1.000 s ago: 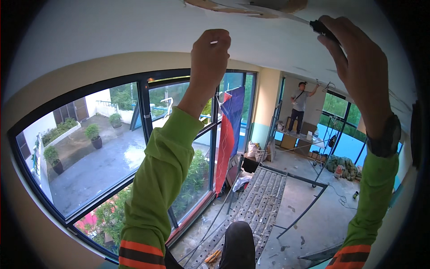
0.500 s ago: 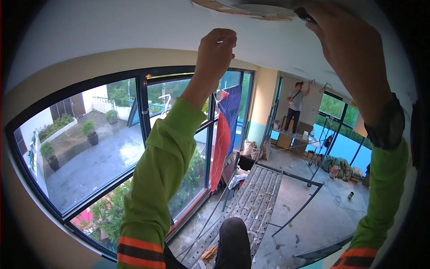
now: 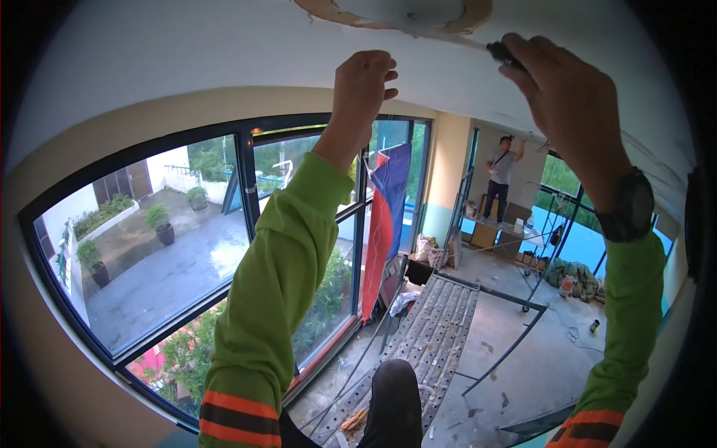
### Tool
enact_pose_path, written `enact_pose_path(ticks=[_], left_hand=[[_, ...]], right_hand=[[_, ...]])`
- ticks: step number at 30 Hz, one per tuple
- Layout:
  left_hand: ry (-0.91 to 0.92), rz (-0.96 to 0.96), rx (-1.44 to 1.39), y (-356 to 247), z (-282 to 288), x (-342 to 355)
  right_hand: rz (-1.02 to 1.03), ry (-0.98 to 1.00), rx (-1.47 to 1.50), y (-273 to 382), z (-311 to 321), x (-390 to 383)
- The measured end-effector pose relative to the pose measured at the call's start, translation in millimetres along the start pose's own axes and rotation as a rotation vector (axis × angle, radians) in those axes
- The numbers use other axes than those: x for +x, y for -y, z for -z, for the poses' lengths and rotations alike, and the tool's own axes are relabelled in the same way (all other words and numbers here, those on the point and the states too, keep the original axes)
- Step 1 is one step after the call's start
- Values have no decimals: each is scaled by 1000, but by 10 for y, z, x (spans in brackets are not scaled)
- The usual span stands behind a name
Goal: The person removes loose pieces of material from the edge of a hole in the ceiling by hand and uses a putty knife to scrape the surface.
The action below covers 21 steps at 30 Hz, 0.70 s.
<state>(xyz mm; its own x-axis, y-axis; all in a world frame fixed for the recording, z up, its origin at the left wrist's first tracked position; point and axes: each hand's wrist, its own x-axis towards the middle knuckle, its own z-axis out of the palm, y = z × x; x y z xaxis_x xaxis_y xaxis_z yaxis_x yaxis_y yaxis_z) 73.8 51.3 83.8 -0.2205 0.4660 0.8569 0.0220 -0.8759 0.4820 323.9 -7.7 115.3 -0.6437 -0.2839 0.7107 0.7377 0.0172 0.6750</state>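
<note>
Overhead, the white ceiling [image 3: 224, 45] has a round cutout with a rough brown edge [image 3: 474, 16]. My right hand [image 3: 571, 93], raised below the ceiling, grips a black-handled tool [image 3: 505, 54]. Its thin, blurred shaft points left toward the cutout, and its exact kind cannot be made out. My left hand [image 3: 362, 86] is up beneath the cutout with its fingers curled in. Whatever those fingers may hold is hidden. Green sleeves cover both forearms, and a black watch [image 3: 631, 205] sits on my right wrist.
Below me runs a perforated metal scaffold plank [image 3: 429, 336] with an orange tool [image 3: 354, 420] on it. Large windows [image 3: 172, 246] and a red-and-blue hanging cloth [image 3: 385, 201] are at left. Farther off, another person [image 3: 499, 175] stands on a raised platform, reaching up.
My right hand and the tool have come down slightly and left from the ceiling, showing the tool's shaft. The view has shifted a little; my left hand stays raised and curled.
</note>
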Motion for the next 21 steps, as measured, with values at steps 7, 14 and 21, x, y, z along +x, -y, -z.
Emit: enact_pose_path(ticks=[7, 14, 21], left_hand=[[48, -46, -46, 36, -56, -27], [47, -7, 42, 117, 30, -39], [10, 2, 3, 235, -45, -57]], right_hand=[[29, -38, 17, -87, -41, 95], [-71, 150, -224, 308, 416, 506], [-35, 147, -373, 397, 450, 545]])
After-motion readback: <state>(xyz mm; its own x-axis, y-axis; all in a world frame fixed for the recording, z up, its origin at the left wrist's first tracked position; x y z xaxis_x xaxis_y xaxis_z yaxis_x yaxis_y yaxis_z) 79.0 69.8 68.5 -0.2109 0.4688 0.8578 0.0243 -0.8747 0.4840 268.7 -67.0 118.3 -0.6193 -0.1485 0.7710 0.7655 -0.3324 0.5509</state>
